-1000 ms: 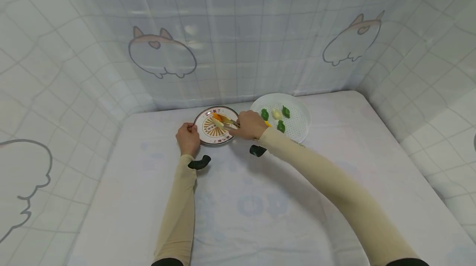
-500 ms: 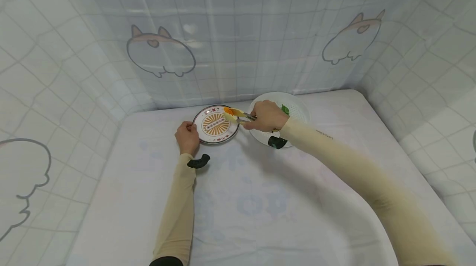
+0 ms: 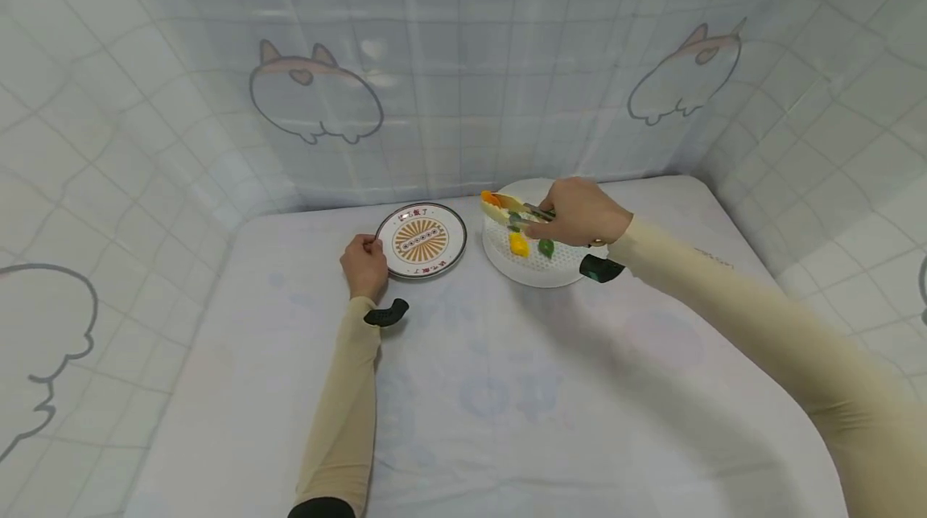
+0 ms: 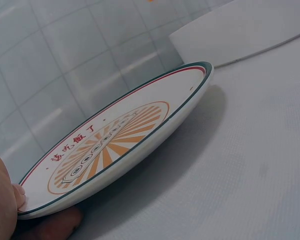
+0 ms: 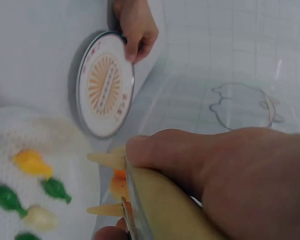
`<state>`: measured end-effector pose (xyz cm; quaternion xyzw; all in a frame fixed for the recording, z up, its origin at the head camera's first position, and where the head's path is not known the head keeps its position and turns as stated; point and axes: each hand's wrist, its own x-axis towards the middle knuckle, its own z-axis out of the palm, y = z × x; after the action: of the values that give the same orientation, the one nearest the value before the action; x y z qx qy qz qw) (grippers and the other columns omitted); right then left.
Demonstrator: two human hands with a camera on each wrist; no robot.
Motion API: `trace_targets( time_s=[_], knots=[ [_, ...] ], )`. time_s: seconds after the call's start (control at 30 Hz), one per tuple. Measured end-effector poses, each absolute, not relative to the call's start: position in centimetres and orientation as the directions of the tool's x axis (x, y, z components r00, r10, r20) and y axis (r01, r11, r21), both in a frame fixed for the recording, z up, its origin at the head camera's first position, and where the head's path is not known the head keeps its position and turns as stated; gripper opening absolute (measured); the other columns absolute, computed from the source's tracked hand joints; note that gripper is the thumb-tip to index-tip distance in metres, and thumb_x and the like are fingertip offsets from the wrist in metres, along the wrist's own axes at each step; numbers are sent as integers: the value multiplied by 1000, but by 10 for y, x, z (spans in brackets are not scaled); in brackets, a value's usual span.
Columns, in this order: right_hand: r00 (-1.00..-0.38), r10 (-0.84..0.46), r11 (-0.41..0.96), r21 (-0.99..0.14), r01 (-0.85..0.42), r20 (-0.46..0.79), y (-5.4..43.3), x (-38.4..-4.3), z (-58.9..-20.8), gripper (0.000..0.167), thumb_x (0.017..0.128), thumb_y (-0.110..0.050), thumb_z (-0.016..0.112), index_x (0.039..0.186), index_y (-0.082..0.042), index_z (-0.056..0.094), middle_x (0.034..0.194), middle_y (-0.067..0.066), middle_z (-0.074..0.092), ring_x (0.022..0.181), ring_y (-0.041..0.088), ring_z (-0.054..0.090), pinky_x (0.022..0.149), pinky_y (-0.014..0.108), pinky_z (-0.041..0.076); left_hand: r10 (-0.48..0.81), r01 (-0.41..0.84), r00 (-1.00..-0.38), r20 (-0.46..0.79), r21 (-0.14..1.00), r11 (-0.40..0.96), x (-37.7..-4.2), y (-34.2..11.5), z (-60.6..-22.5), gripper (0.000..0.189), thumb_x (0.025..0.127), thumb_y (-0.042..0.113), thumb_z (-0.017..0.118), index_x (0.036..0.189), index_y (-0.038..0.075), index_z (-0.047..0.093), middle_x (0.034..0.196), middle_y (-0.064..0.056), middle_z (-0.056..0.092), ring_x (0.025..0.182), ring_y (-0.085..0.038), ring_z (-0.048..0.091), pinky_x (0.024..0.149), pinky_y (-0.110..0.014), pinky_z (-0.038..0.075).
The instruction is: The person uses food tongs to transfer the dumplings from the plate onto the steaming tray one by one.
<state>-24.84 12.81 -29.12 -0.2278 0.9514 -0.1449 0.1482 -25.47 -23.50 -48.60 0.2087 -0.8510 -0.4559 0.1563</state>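
Note:
My left hand (image 3: pixel 364 267) pinches the left rim of a white round plate (image 3: pixel 420 240) with an orange sunburst print. In the left wrist view a thumb lies on the plate's (image 4: pixel 115 140) rim and a finger beneath it. A pair of tongs (image 5: pixel 155 200) with pale yellow tips is gripped in my right hand (image 3: pixel 579 212), above a white perforated tray (image 3: pixel 546 285). Between the tips sits a small orange piece (image 5: pixel 119 186), partly hidden, its kind unclear. On the tray lie a yellow pepper-like piece (image 3: pixel 518 244), green pieces (image 3: pixel 546 248) and a cream piece (image 5: pixel 41 218).
A white cloth covers the table (image 3: pixel 449 389). The tray stands just right of the plate, close to the back wall (image 3: pixel 463 116), a tiled curtain with cartoon animals. The tray's side wall (image 4: pixel 240 37) rises behind the plate in the left wrist view.
My right hand has moved right from over the plate to over the tray, the tongs carrying the orange piece off the plate. The left hand stays on the plate rim.

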Motion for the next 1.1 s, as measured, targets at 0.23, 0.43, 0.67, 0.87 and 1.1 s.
trace_targets(
  time_s=[0.23,0.43,0.67,0.87,1.1],
  knots=[
    [-876,-445,876,-293,-383,-186,167,-243,-289,35,95,-42,76,88,-7,80,54,-6,36,59,16,43,55,29,33,-500,-221,-863,70,838,499,-254,-234,-485,31,112,17,51,131,-3,64,113,-22,70,98,-33,66,84,-41,53],
    [-887,-416,890,-291,-351,-201,191,-237,-290,35,95,-42,76,89,-8,80,54,-6,43,58,16,46,57,31,37,-509,-223,-858,76,836,501,-252,-236,-483,30,112,16,52,130,-4,65,111,-22,70,97,-33,66,83,-40,52],
    [-890,-392,902,-289,-322,-232,209,-228,-292,35,95,-41,76,94,-7,82,57,-4,53,65,19,50,58,32,38,-519,-241,-853,60,836,493,-252,-238,-483,31,112,17,52,132,-3,65,113,-21,70,97,-30,65,82,-37,50],
    [-882,-382,905,-303,-297,-275,217,-228,-300,39,94,-42,77,101,-5,83,73,0,67,76,22,51,61,33,39,-524,-235,-849,72,836,496,-249,-241,-482,30,112,15,52,131,-4,65,113,-22,69,98,-31,64,82,-36,49],
    [-866,-387,903,-319,-287,-316,224,-236,-310,39,94,-42,77,105,-5,84,90,5,72,82,22,51,63,33,39,-524,-241,-849,72,829,505,-249,-241,-483,30,112,16,52,131,-4,65,113,-22,70,99,-31,64,83,-37,50]
  ],
)
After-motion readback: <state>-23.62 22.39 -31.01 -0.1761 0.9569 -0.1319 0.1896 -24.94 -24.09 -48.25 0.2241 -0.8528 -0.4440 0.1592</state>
